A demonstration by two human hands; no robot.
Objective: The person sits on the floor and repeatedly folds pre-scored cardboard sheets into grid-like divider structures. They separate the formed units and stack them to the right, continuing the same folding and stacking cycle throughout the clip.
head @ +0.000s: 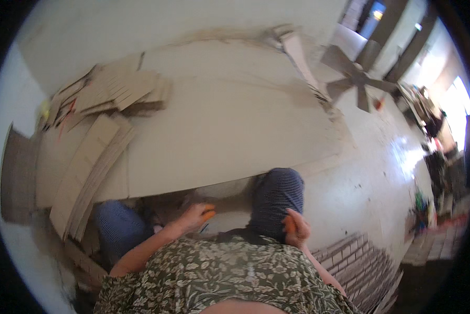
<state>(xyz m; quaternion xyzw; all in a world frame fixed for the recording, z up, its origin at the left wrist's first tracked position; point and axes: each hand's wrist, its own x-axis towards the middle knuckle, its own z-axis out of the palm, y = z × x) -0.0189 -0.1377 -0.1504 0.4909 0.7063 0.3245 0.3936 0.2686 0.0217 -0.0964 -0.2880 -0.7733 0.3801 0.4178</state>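
My left hand [195, 216] is closed around a small orange object [208, 212], held low between my knees just below the edge of the pale work surface [219, 137]. By my right thigh, my right hand [299, 230] grips another orange object [290, 224]. The image is blurred, so I cannot tell what either orange thing is. Both hands are apart from the board surface. Beyond my left knee lies a stack of long flat cardboard strips [86, 168], reaching over the near edge of the surface.
Slotted cardboard pieces [113, 88] are piled at the back left. A long narrow strip [299, 59] lies at the far right of the surface. A fan with several blades [359, 78] stands beyond it. Stacked segmented pieces [350, 267] lie on the floor at right.
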